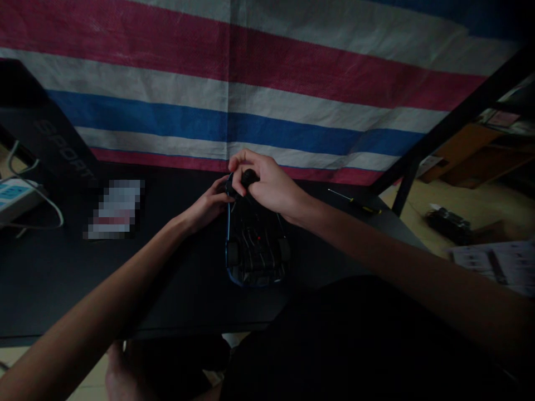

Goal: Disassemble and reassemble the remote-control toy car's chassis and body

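Observation:
A toy car (257, 245) lies upside down on the dark table, its black underside and wheels facing up and a blue body edge showing at the left. My left hand (209, 205) grips the car's far left side, fingers around the edge by the wheel. Over the car's far end, my right hand (261, 177) is closed on a black round-ended handle (249, 177), which looks like a screwdriver's. Its shaft is hidden below the fingers. To the right on the table rests another screwdriver (355, 203), with a thin metal shaft and a black and yellow handle.
A blurred-out flat item (117, 209) lies left of the car. Farther left are a white power strip (19, 197) with a cable and a dark box (50, 128) marked SPORT. A striped sheet (167, 83) hangs behind the table (175, 295). Another person's hand or foot cannot be told apart below the table edge.

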A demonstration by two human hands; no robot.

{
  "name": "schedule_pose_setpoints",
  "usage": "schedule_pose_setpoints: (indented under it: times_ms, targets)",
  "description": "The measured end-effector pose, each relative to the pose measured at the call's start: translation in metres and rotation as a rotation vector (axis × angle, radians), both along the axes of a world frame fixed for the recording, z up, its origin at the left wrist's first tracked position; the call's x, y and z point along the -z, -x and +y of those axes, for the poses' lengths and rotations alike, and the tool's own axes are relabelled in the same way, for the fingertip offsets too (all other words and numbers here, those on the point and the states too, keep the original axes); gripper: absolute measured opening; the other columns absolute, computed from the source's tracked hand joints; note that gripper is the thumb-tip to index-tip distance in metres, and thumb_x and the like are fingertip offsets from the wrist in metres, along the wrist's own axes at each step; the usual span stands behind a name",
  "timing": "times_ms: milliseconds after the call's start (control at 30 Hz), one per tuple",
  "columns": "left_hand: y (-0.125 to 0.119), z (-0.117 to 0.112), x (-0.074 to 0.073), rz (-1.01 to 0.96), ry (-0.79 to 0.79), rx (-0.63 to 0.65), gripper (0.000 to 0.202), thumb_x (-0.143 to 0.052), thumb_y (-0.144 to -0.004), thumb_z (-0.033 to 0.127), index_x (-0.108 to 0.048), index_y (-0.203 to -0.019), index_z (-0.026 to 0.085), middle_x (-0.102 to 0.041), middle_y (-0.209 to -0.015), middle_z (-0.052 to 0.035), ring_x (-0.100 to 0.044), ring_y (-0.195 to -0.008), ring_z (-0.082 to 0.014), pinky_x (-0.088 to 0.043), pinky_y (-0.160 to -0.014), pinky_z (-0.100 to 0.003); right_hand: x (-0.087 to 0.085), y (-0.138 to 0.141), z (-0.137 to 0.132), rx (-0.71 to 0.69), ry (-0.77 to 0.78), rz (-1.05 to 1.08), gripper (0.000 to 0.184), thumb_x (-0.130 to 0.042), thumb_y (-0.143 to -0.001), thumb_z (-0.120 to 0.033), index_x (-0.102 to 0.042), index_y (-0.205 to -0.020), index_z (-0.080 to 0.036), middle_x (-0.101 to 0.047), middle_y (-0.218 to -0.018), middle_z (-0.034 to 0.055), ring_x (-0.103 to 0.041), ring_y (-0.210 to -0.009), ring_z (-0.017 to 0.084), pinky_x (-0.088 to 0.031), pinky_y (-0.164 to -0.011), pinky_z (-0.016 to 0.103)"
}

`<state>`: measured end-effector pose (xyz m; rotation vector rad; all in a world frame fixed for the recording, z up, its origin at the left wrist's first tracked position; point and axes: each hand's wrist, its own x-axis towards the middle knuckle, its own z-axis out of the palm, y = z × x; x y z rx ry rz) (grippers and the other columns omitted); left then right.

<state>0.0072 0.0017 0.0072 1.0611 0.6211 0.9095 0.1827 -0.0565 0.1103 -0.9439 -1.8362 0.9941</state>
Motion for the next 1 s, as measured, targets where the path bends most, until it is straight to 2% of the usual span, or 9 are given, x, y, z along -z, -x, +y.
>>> schedule_pose_setpoints:
  times_ms: [133,233,333,433,533,667,767,900,1000]
  targets:
    - [0.001,-0.002,-0.003,0.026,0.005,0.002,0.076,-0.085,-0.071,0.018,-0.062,-0.142,0.026,-0.072,-0.130,-0.0044,-0.067,-0.116,-0.0257,-0.049,-0.104,-0.040,-0.002,-0.003,-0.002,0.020,0.165,0.106,0.044,-0.042,-0.057,0.000,-0.053,-0.092,-0.025,-0.048,-0.061,-0.0090,-0.060,-0.076,0.016,-0.047,-0.083,0.031]
    - [0.001,-0.003,-0.005,0.038,-0.008,-0.001,0.074,-0.084,-0.071,0.020,-0.063,-0.142,0.026,-0.071,-0.130,-0.0042,-0.066,-0.116,-0.0260,-0.049,-0.106,-0.042,-0.005,-0.007,0.000,0.062,0.266,0.157,0.044,-0.044,-0.055,-0.005,-0.051,-0.092,-0.026,-0.044,-0.066,-0.0072,-0.059,-0.078,0.018,-0.043,-0.075,0.030]
    - [0.001,-0.004,-0.006,0.045,-0.011,0.001,0.075,-0.085,-0.071,0.021,-0.063,-0.142,0.028,-0.070,-0.138,-0.0048,-0.066,-0.118,-0.0267,-0.048,-0.110,-0.044,-0.011,-0.019,0.006,0.099,0.271,0.207,0.048,-0.048,-0.051,-0.009,-0.049,-0.096,-0.028,-0.042,-0.075,-0.0052,-0.058,-0.082,0.019,-0.045,-0.076,0.030]
    - [0.003,-0.003,-0.004,0.044,-0.002,0.004,0.077,-0.086,-0.071,0.020,-0.063,-0.144,0.029,-0.067,-0.146,-0.0059,-0.065,-0.125,-0.0286,-0.048,-0.113,-0.045,-0.016,-0.043,0.016,0.135,0.238,0.213,0.048,-0.053,-0.055,-0.013,-0.048,-0.100,-0.028,-0.048,-0.083,-0.0019,-0.059,-0.088,0.021,-0.051,-0.087,0.036]
    - [0.004,0.001,0.001,0.034,-0.003,0.015,0.077,-0.086,-0.072,0.020,-0.063,-0.144,0.030,-0.067,-0.148,-0.0062,-0.063,-0.133,-0.0316,-0.047,-0.116,-0.047,-0.015,-0.076,0.023,0.239,0.241,0.242,0.037,-0.056,-0.067,-0.015,-0.047,-0.100,-0.028,-0.060,-0.093,0.0031,-0.064,-0.092,0.024,-0.055,-0.092,0.043]
    - [0.005,0.006,0.008,0.022,-0.001,0.016,0.079,-0.085,-0.071,0.019,-0.063,-0.146,0.031,-0.067,-0.151,-0.0064,-0.061,-0.141,-0.0338,-0.047,-0.119,-0.049,0.013,-0.112,0.021,0.365,0.229,0.259,0.015,-0.060,-0.094,-0.029,-0.054,-0.108,-0.028,-0.072,-0.101,0.0081,-0.070,-0.094,0.026,-0.059,-0.089,0.043]
    - [0.006,0.007,0.009,0.030,0.017,0.020,0.078,-0.086,-0.072,0.019,-0.063,-0.145,0.032,-0.067,-0.151,-0.0055,-0.060,-0.143,-0.0331,-0.046,-0.120,-0.049,0.052,-0.124,0.015,0.526,0.080,-0.084,0.016,-0.039,-0.107,-0.041,-0.050,-0.107,-0.029,-0.074,-0.088,0.0070,-0.069,-0.081,0.025,-0.056,-0.081,0.040]
    - [0.007,0.005,0.007,0.030,0.023,0.023,0.076,-0.086,-0.073,0.019,-0.065,-0.144,0.032,-0.067,-0.151,-0.0050,-0.060,-0.142,-0.0323,-0.045,-0.119,-0.048,0.098,-0.123,0.008,0.577,0.045,-0.297,0.023,-0.043,-0.106,-0.044,-0.056,-0.096,-0.027,-0.066,-0.071,0.0029,-0.063,-0.070,0.025,-0.046,-0.074,0.038]
    - [0.008,0.003,0.004,0.041,0.007,0.028,0.075,-0.085,-0.074,0.019,-0.065,-0.145,0.031,-0.067,-0.153,-0.0057,-0.060,-0.142,-0.0324,-0.046,-0.119,-0.048,0.114,-0.121,0.004,0.571,0.016,-0.439,0.016,-0.052,-0.101,-0.039,-0.060,-0.092,-0.028,-0.059,-0.070,0.0002,-0.056,-0.065,0.023,-0.035,-0.070,0.037]
